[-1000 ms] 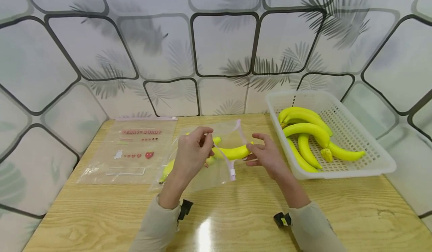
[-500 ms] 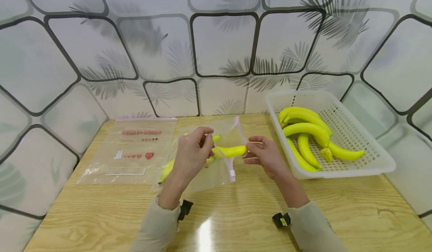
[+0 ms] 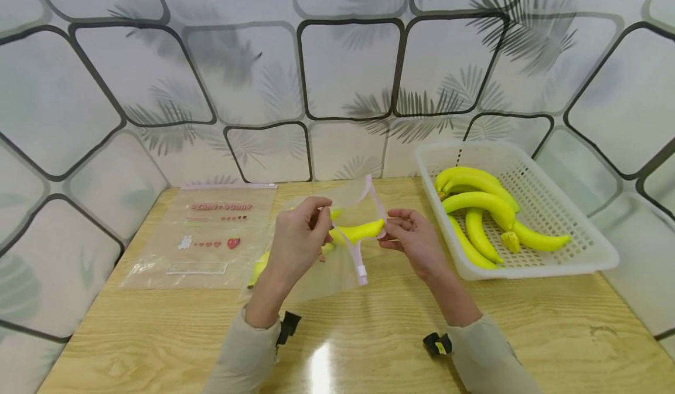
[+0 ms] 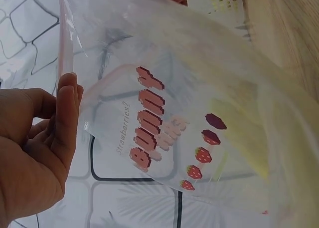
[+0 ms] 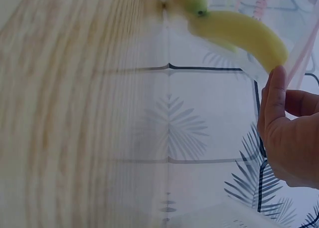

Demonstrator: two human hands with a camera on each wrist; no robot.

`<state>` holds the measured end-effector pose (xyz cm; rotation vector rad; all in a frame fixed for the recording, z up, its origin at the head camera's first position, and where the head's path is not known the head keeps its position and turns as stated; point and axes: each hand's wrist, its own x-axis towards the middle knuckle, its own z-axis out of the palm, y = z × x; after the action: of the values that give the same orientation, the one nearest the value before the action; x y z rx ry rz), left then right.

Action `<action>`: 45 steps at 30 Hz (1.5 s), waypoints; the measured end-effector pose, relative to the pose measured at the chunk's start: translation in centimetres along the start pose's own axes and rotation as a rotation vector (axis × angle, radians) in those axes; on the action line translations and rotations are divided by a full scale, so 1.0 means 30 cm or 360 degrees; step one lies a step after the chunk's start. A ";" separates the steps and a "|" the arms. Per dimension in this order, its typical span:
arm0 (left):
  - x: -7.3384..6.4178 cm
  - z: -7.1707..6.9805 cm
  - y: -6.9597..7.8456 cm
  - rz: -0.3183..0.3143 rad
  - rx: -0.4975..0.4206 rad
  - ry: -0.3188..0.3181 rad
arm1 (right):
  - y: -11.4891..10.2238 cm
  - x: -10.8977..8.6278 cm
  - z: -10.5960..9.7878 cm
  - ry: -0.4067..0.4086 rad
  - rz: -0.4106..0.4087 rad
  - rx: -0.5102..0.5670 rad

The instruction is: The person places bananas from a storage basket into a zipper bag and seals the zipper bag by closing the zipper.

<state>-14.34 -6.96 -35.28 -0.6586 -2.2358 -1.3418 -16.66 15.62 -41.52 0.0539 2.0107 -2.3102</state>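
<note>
A clear zip bag (image 3: 321, 282) with a pink zip strip lies in mid-table, its mouth facing right. My left hand (image 3: 300, 230) pinches the strip; in the left wrist view its fingertips (image 4: 68, 83) grip that edge, beside red "BUNNY" print. My right hand (image 3: 413, 238) pinches another part of the strip between thumb and fingers. A yellow banana (image 3: 364, 231) lies at the mouth, pointing into the bag. In the right wrist view its end (image 5: 271, 46) is right at my right fingertips. More bananas (image 3: 258, 268) show inside the bag, partly hidden by the left hand.
On the right stands a white perforated basket (image 3: 572, 268) with several bananas (image 3: 480, 200) in it. A second printed zip bag (image 3: 153, 265) lies flat at left. The wooden table (image 3: 379, 347) meets a patterned backdrop (image 3: 348, 71) at the back.
My right hand has edged slightly left, and the banana has moved left, further into the bag. The strip's far end has shifted up and left. The left hand has hardly moved.
</note>
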 end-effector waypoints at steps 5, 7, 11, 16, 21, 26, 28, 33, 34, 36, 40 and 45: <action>0.010 -0.024 -0.002 0.0006 0.0069 0.0008 | -0.020 0.002 0.027 0.0023 -0.0047 0.0005; 0.022 -0.046 0.001 -0.0009 0.0146 0.0014 | -0.035 0.008 0.040 0.0030 -0.0053 -0.0017; 0.069 -0.121 0.017 -0.0009 0.0355 0.0036 | -0.102 0.040 0.060 0.0034 -0.0122 -0.0155; 0.113 -0.239 0.022 -0.0108 0.0495 0.0051 | -0.229 0.086 0.065 0.0010 -0.0214 -0.0387; 0.155 -0.297 0.027 -0.0176 0.0563 0.0024 | -0.332 0.105 0.096 -0.0031 -0.0211 -0.0498; 0.214 -0.275 0.065 -0.0103 0.0605 -0.0068 | -0.420 0.099 0.194 -0.0114 -0.0308 -0.0576; 0.232 -0.266 0.084 -0.0084 0.0602 -0.0131 | -0.451 0.092 0.239 -0.0135 -0.0358 -0.0602; 0.260 -0.281 0.099 -0.0201 0.0592 -0.0210 | -0.503 0.075 0.305 -0.0148 -0.0423 -0.0673; 0.263 -0.288 0.098 -0.0231 0.0583 -0.0205 | -0.509 0.074 0.309 -0.0143 -0.0428 -0.0678; 0.264 -0.305 0.098 -0.0293 0.0545 -0.0168 | -0.517 0.072 0.309 -0.0127 -0.0428 -0.0646; 0.256 -0.329 0.109 -0.0334 0.0493 -0.0091 | -0.519 0.073 0.288 -0.0086 -0.0393 -0.0580; 0.252 -0.314 0.129 -0.0332 0.0525 -0.0132 | -0.457 0.082 0.250 -0.0071 -0.0326 -0.0525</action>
<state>-16.71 -12.51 -24.11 -0.3774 -2.5718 -1.0126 -20.06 9.99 -27.14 -0.2316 2.4452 -2.0252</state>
